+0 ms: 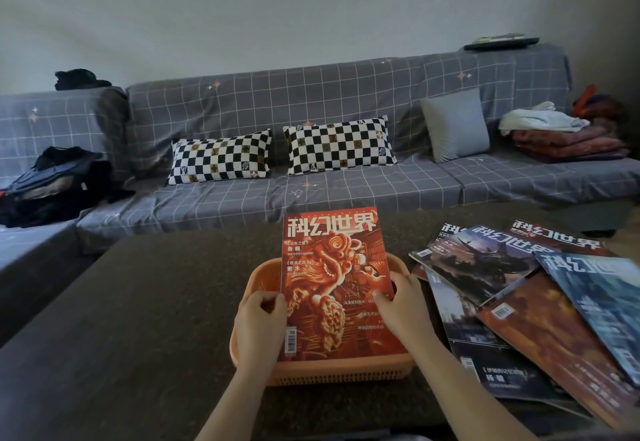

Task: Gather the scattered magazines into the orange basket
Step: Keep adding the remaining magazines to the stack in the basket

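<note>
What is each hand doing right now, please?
Left hand: grips the left edge of the red magazine over the orange basket.
Right hand: grips the same magazine's right edge.

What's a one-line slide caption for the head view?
Both hands, left hand and right hand, hold a red magazine over the orange basket; more magazines lie scattered to its right.

A red magazine (332,281) stands tilted in the orange basket (258,276) on the dark table (138,319), its top edge leaning away over the far rim. The left hand (259,322) grips its left edge and the right hand (403,305) grips its right edge. Just right of the basket, a loose pile of overlapping magazines (519,302) lies on the table. Behind stands a grey checked sofa (311,101) with two chequered pillows (221,161).
</note>
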`<state>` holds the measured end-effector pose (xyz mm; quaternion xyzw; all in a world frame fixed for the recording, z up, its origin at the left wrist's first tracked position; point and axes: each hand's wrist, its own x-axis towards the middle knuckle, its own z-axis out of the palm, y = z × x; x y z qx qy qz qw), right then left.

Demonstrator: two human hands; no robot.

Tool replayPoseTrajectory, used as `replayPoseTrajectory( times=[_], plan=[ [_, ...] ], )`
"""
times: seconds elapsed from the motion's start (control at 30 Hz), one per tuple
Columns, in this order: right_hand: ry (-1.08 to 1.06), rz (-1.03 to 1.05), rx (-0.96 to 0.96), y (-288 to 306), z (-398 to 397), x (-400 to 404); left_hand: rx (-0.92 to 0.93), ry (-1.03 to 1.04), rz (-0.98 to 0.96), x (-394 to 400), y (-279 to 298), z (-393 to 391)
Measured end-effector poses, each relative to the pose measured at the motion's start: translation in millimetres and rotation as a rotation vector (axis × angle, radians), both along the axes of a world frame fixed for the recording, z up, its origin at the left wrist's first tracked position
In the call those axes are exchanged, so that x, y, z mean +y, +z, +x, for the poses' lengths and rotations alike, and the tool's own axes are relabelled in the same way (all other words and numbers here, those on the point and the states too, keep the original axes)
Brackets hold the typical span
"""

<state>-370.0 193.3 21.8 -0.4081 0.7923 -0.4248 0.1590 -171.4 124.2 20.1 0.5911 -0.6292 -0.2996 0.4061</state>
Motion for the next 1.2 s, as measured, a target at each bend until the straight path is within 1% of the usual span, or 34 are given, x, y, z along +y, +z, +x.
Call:
replayPoseTrajectory(
  times=[0.13, 0.27, 0.43, 0.6, 0.8, 0.87, 0.97, 1.1, 1.2],
  plan=[
    [-0.02, 0.008, 0.023, -1.9, 1.4, 0.9, 0.008, -0.003, 0.081, -2.7, -0.2, -1.5],
    [-0.004, 0.03, 0.095, -2.9, 2.6, 0.4, 0.003, -0.044, 0.101, -3.4, -1.2, -0.8],
    [0.024, 0.002, 0.057, -3.6, -0.9, 0.5, -0.065, -0.047, 0.099, -2.3, 1.2, 0.8],
    [0.006, 0.006, 0.036, -3.5, -0.2, 1.2, -0.069, -0.077, 0.113, -1.8, 3.9, 0.0],
    [0.037, 0.015, -0.029, -1.0, -0.6, 0.6, -0.082, -0.097, 0.049, 4.2, 8.9, -2.4],
    [0.039, -0.013, -0.066, 1.6, 0.7, 4.3, -0.099, -0.124, -0.014, 7.3, 12.5, -4.3],
    [-0.012, -0.097, -0.146, 2.2, -0.9, 16.6, -0.106, -0.168, -0.093, 14.6, 15.4, -9.2],
    [-0.075, -0.179, -0.145, -1.5, -18.0, 47.7, -0.065, -0.287, -0.106, 33.7, 18.6, -28.9],
    [-0.122, -0.211, -0.112, -2.6, -39.4, 77.4, -0.038, -0.398, -0.112, 52.7, 24.3, -63.1]
  ],
)
